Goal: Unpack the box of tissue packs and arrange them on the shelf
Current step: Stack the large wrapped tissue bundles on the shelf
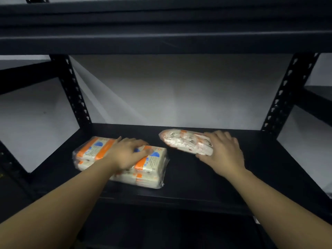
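A large plastic-wrapped tissue pack [152, 169], white with orange and blue print, lies flat on the black shelf board [188, 177] at the left. My left hand [128, 151] rests on top of it with fingers spread. A second tissue pack [181, 141], tilted and raised off the board at its far end, is held at its right end by my right hand [222, 150], fingers over the top and thumb underneath. The box is out of view.
Black perforated uprights stand at the back left [71, 90] and back right [285, 94]. An upper shelf [161, 42] hangs low overhead. A white wall is behind. Bare board stretches to the right of my right hand.
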`<state>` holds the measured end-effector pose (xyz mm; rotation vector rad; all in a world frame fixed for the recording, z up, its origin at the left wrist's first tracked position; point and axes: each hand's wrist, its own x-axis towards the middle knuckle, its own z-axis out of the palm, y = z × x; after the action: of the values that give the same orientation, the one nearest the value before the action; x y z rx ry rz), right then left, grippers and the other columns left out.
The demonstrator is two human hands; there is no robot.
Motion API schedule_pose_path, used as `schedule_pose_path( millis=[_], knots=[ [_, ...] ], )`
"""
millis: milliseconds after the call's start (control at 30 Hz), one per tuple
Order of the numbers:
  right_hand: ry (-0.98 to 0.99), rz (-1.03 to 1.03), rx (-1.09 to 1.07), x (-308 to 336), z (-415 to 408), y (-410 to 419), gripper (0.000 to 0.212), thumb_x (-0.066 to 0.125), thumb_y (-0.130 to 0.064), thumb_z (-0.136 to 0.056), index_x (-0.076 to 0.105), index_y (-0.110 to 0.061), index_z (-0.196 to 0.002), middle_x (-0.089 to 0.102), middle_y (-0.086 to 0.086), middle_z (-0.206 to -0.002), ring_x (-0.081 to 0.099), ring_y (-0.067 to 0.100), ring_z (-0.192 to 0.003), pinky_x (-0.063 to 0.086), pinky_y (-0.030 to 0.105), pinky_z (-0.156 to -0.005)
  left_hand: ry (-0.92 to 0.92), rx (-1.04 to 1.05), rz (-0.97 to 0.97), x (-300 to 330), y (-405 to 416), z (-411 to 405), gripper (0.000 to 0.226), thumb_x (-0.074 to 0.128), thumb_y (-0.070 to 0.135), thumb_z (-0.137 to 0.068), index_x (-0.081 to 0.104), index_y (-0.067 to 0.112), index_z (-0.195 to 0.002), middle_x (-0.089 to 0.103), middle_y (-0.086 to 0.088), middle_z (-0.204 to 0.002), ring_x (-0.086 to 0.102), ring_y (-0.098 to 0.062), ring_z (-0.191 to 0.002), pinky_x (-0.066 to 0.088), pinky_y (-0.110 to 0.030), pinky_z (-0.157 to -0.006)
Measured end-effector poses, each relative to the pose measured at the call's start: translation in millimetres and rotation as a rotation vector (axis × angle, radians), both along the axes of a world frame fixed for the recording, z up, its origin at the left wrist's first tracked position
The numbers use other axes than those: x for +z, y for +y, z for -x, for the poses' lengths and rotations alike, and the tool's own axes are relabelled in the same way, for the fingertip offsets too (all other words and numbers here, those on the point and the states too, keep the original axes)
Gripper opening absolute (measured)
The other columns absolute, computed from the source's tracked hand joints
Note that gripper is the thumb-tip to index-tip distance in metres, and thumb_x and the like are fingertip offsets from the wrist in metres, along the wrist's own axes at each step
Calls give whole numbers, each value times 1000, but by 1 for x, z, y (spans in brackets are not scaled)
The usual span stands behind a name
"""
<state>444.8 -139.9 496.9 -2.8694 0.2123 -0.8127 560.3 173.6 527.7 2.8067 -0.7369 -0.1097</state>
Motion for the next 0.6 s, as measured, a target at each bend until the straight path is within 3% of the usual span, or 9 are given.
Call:
schedule_pose_path(
  millis=[167,367,600],
  knots=[
    [-52,18,46,-17,-35,-2,81,87,-60,-66,58,-29,-135,58,-4,-123,50,23,-111,42,42,-99,8,27,17,-1,-2,0,51,35,70,-99,52,45,-141,53,9,-149,43,-18,-141,12,-45,-124],
    [-29,29,53,-29,-73,3,90,83,-72,-62,56,-30,-136,53,-5,-132,47,24,-119,40,40,-99,5,32,49,-5,0,-3,53,35,75,-96,55,47,-136,58,13,-142,47,-14,-135,14,-43,-123],
    [-65,-61,40,-37,-124,26,71,82,-65,-69,63,-25,-125,55,0,-124,41,26,-116,38,43,-95,-3,44,57,-7,-2,-5,53,37,76,-95,55,48,-136,57,14,-143,47,-14,-136,14,-42,-123]
  ],
)
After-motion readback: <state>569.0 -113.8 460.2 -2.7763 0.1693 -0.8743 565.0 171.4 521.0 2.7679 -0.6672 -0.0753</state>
